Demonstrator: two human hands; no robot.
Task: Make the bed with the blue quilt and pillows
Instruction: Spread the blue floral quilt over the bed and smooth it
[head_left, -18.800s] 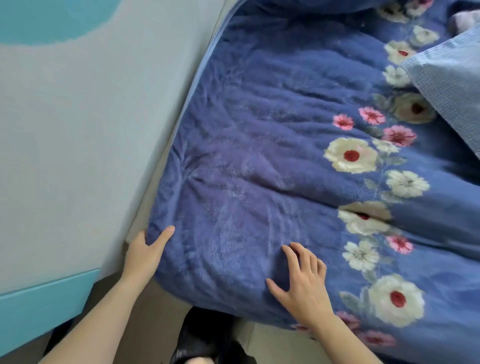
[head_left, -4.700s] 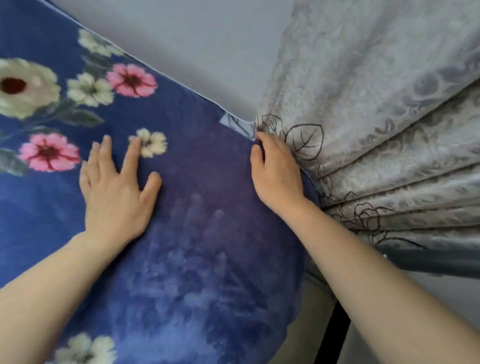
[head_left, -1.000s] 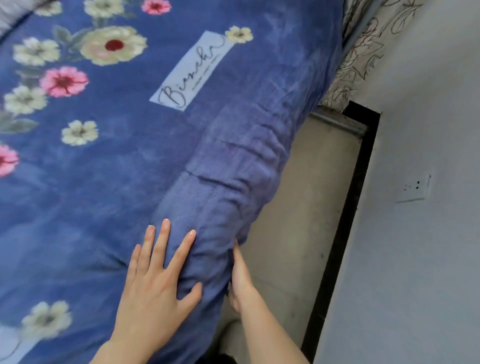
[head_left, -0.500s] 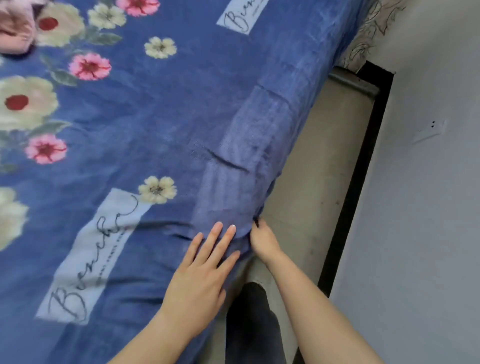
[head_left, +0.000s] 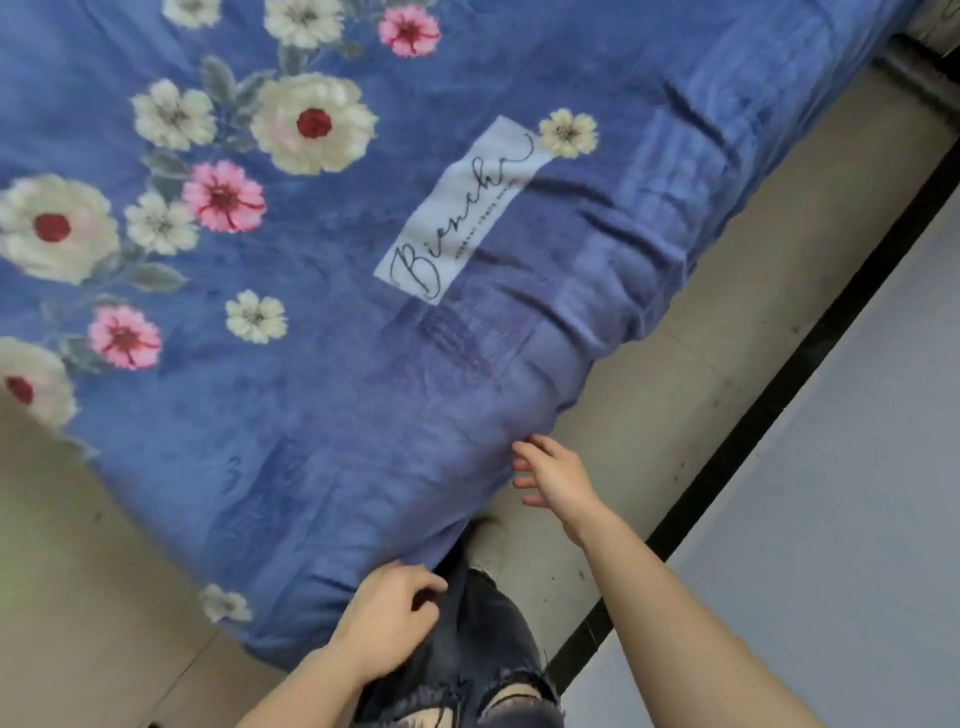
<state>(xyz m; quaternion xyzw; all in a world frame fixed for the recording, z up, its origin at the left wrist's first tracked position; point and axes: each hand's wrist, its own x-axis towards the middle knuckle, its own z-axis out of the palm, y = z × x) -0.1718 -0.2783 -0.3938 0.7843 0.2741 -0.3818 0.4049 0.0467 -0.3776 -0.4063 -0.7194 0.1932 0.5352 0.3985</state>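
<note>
**Quilt corner in hand: soft, thick, best taken by the hem**

Quilt first: the blue plush quilt printed with cream and pink flowers (head_left: 322, 332) lies spread over the bed and fills most of the view, its near corner drooping over the edge toward the person's dark ripped jeans (head_left: 483, 644).

Nearest, at that drooping corner, the left hand (head_left: 387, 621) is curled with its fingers (head_left: 423, 584) clenched on the hem. A little further up the side edge, the right hand (head_left: 558, 480) hangs with fingers spread and released, just beside the fabric; whether the tips touch it I cannot tell.

Beyond the right hand, the quilt's side edge is bunched into soft rolls and creases. Further in from that edge sits a pale grey script label patch (head_left: 462, 208), with the flower band running off to its left. Off the quilt's right edge lie the beige tiled floor (head_left: 691, 364), a black skirting strip (head_left: 810, 358) and a pale grey wall (head_left: 841, 493).

Judging by the deep folds and rounded edge, this is a thick, limp, fairly heavy cover. It will sag wherever unsupported and drag, not slide. Pinching the hem at two spread points, corner and side edge, should let it be pulled taut; flat palms would suit smoothing the rolls.

No pillows are in view.
</note>
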